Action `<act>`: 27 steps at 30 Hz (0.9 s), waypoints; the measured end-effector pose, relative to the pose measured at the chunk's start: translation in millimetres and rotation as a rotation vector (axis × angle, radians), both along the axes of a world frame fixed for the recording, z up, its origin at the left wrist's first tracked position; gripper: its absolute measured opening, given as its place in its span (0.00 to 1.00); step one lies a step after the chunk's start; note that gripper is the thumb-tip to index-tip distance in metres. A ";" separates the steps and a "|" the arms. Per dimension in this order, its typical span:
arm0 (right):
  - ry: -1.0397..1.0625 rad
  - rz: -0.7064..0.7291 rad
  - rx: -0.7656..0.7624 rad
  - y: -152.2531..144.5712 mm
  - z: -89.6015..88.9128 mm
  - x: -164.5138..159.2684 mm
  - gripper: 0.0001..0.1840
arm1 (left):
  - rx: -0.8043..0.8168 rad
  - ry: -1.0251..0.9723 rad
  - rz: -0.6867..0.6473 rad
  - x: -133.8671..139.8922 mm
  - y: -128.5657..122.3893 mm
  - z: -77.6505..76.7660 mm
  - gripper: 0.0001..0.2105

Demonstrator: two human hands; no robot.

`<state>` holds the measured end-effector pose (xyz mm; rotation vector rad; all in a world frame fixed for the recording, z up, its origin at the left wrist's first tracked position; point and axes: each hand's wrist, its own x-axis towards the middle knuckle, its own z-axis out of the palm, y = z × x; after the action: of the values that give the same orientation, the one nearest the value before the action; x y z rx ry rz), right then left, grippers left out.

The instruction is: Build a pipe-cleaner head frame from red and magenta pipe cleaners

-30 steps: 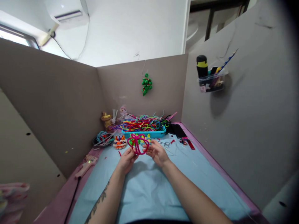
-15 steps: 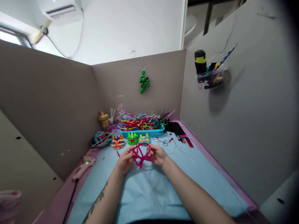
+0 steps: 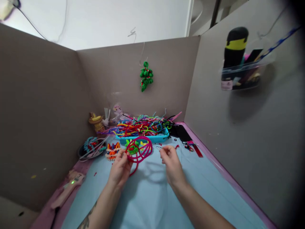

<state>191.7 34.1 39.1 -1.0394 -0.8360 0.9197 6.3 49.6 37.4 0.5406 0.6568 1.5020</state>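
My left hand (image 3: 121,167) is closed, pinching a frame of magenta fuzzy pipe cleaners (image 3: 143,156) bent into loops, raised above the blue cloth. A redder length of it curves down beside my fingers. My right hand (image 3: 172,162) is to the right with its fingers curled together at the small scissors (image 3: 159,147). Only the blades show at my fingertips; the handles are hidden by the hand. Behind the loops sit a green pipe-cleaner figure (image 3: 131,148) and a yellow-and-blue one (image 3: 143,147), both partly covered. An orange-and-cream figure (image 3: 112,151) stands left of them.
A blue tray (image 3: 154,139) heaped with coloured pipe cleaners stands at the back. To the left are a dark bowl (image 3: 81,155) and a pink glue gun (image 3: 68,189) with a green light. A black phone-like slab (image 3: 183,133) lies right. Grey panels enclose the table.
My right hand has let go of the magenta frame and moved right to the scissors. My left hand keeps the frame, which has turned. The view has shifted closer.
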 end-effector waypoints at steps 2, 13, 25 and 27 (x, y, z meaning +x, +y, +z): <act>-0.056 0.079 -0.002 6.0 15.1 -0.9 0.22 | 0.012 0.033 0.004 -1.2 10.5 4.0 0.15; -0.276 0.353 0.039 78.0 26.5 -26.8 0.15 | -0.016 0.160 0.048 -11.1 39.3 -3.4 0.15; -0.531 0.381 0.070 116.0 10.6 -32.7 0.02 | 0.295 1.108 0.448 -49.8 42.4 -6.0 0.05; -0.533 0.369 0.113 113.0 5.5 -34.6 0.10 | 0.318 1.141 0.454 -52.6 42.7 -2.9 0.05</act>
<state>157.1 147.1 44.6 -1.0648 -1.5465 0.8969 -46.3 92.3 34.4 1.6242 1.4910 1.6448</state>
